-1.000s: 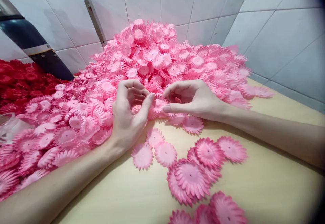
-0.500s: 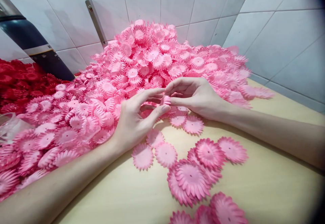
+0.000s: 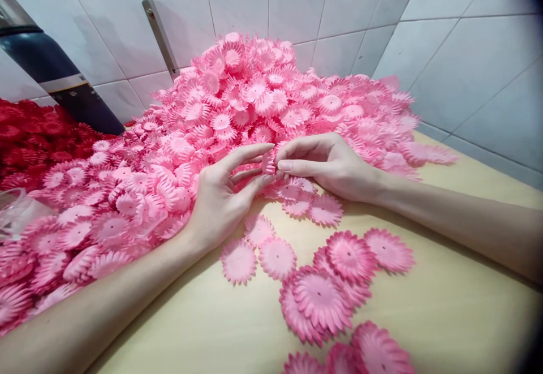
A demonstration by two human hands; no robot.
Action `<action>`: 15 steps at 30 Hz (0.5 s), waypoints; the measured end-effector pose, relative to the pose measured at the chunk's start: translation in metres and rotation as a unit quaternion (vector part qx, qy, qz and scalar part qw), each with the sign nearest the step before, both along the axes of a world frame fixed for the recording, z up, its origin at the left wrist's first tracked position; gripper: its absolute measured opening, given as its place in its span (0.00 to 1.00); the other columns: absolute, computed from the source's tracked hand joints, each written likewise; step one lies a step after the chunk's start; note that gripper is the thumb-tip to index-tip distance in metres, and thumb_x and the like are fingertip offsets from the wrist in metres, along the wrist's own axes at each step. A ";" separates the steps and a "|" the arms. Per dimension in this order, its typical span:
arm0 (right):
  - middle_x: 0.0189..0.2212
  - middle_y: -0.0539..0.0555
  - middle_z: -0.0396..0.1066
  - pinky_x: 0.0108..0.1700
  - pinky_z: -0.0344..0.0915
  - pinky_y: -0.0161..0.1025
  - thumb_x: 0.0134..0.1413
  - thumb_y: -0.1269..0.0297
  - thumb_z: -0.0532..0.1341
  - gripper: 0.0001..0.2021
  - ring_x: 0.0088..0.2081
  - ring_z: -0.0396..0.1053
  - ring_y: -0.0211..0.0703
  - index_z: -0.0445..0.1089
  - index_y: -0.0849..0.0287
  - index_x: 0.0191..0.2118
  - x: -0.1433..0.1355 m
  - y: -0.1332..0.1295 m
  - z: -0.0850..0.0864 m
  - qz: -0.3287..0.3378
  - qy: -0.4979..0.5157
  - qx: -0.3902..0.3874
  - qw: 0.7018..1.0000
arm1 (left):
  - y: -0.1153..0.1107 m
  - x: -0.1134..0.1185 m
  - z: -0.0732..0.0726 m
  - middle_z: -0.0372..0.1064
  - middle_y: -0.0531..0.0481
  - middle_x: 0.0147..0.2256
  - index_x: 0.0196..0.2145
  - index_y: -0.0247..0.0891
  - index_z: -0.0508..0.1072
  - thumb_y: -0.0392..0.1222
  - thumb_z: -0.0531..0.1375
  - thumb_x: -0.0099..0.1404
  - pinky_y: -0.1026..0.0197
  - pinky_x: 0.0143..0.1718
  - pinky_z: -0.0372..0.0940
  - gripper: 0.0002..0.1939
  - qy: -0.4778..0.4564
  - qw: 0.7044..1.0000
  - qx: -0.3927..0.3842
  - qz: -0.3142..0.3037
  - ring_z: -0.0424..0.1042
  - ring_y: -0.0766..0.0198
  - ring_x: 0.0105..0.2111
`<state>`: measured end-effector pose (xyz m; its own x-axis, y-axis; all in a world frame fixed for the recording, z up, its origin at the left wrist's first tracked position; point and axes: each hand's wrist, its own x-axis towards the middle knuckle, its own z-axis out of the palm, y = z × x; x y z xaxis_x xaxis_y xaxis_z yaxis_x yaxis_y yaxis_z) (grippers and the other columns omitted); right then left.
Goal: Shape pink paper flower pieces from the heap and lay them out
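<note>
A small pink fabric flower disc [image 3: 268, 163] with a scalloped edge stands curved between my two hands, above the front of the pink pile. My left hand [image 3: 229, 193] has it between the tips of thumb and index finger. At its right edge, the thumb and fingers of my right hand [image 3: 335, 167] are pinched together on it. Several loose discs lie just below, among them a pale pink disc [image 3: 326, 210] under my right hand. A large heap of pink flower discs [image 3: 254, 91] rises right behind both hands.
Darker pink discs [image 3: 320, 295] lie in overlapping groups on the light wooden table [image 3: 182, 317]. Red petals [image 3: 34, 136] are heaped at the left beside a dark blue bottle [image 3: 72, 74]. A clear plastic item [image 3: 21, 215] sits at the left edge. Tiled walls [image 3: 479, 74] enclose the back and right.
My right fingers have closed to a pinch at the disc, which has turned more upright and shifted slightly left. The discs beneath my hands have shifted a little.
</note>
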<state>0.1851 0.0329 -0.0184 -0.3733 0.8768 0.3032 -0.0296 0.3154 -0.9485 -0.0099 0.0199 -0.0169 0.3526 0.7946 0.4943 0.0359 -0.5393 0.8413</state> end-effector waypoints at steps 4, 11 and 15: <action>0.31 0.49 0.76 0.40 0.71 0.38 0.46 0.62 0.70 0.05 0.35 0.74 0.40 0.77 0.54 0.31 0.000 -0.001 0.001 0.014 -0.002 -0.002 1.000 | -0.001 0.000 0.001 0.75 0.50 0.45 0.43 0.40 0.76 0.35 0.67 0.58 0.57 0.51 0.72 0.14 -0.011 0.999 -0.019 -0.025 0.75 0.60 0.46; 0.34 0.50 0.77 0.43 0.71 0.40 0.49 0.61 0.68 0.05 0.37 0.74 0.41 0.77 0.54 0.33 0.001 0.000 0.000 0.003 -0.012 0.004 1.000 | 0.001 0.001 0.004 0.77 0.50 0.42 0.42 0.40 0.77 0.35 0.67 0.57 0.58 0.46 0.73 0.13 -0.006 1.000 -0.012 0.022 0.76 0.61 0.43; 0.33 0.50 0.77 0.43 0.71 0.40 0.49 0.60 0.68 0.05 0.37 0.74 0.41 0.78 0.53 0.33 0.002 0.001 0.000 0.009 -0.003 -0.002 1.000 | 0.001 0.002 0.003 0.76 0.51 0.42 0.41 0.39 0.76 0.33 0.68 0.55 0.58 0.47 0.73 0.14 -0.027 0.999 -0.029 -0.001 0.76 0.62 0.43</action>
<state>0.1868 0.0337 -0.0189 -0.3903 0.8712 0.2979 -0.0285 0.3120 -0.9497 -0.0077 0.0205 -0.0135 0.3290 0.8216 0.4655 -0.0121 -0.4893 0.8721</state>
